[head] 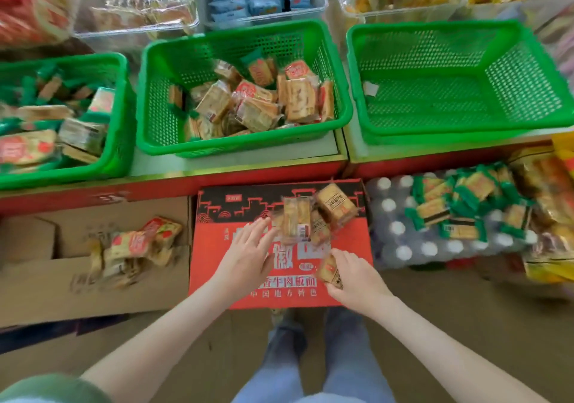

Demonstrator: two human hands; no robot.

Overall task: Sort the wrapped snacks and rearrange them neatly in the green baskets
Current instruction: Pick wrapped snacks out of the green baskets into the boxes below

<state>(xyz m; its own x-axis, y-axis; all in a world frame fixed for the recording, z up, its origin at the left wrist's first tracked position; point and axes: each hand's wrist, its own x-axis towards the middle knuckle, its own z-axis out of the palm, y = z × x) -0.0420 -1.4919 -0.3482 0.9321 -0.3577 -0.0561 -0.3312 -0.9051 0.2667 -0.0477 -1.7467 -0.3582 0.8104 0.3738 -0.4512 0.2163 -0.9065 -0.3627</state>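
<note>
Reaching over the red carton (209, 247), left hand (248, 248) lies flat, fingers straight just beside a wrapped cracker packet (296, 219), while right hand (355, 276) curls its fingers round a second packet (330, 270).

Single head view, looking forward and steeply down, near green baskets (245, 144).

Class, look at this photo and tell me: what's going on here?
A person is sorting wrapped snacks. The right hand grips one snack while the open left hand reaches toward loose snacks on a red box. The left basket and middle basket hold snacks; the right basket holds only a white slip.
</note>
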